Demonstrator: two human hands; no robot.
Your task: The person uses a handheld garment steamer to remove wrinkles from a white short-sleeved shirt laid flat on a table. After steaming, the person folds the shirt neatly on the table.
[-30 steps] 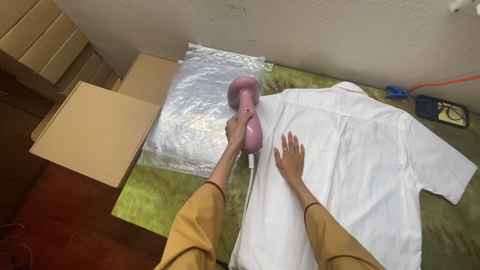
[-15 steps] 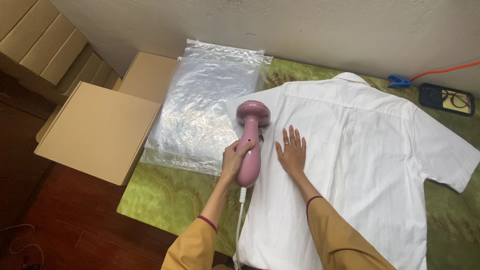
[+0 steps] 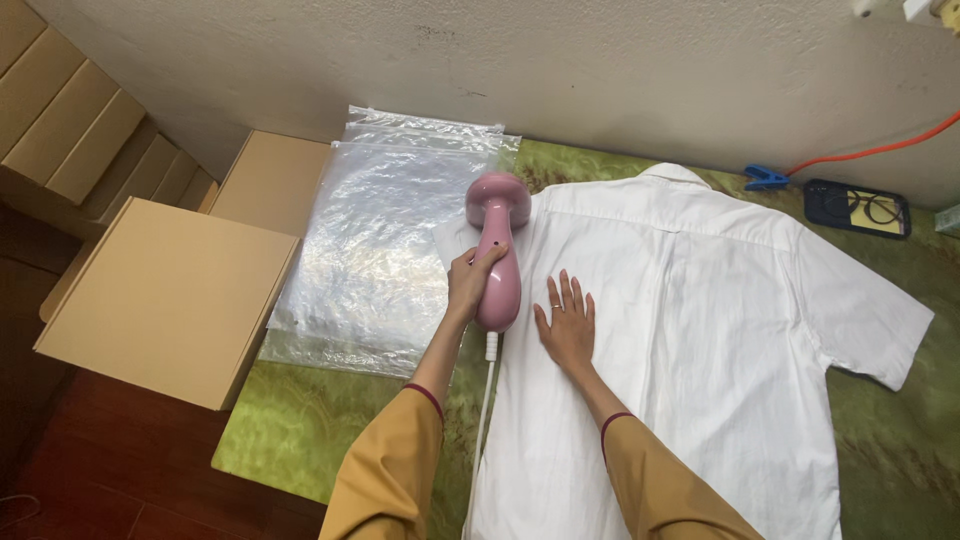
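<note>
Green mat [image 3: 300, 440] (wooden floor), left hand [image 3: 470, 283] fingers clamped on pink steamer [image 3: 497, 250], right hand [image 3: 567, 325] fingers spread

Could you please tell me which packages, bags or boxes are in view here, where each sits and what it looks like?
Closed cardboard box: left, on the floor by the mat's edge; flat, square, plain brown.
Second cardboard box: behind it, near the wall; brown, partly hidden.
Folded cardboard stack: top left corner; brown.
Clear plastic bags: on the green mat left of the white shirt; rectangular, transparent, crinkled.

Shirt [image 3: 700, 340] lies on mat [image 3: 300, 440], bags [image 3: 385, 240] and boxes [image 3: 170, 290] to its left.
</note>
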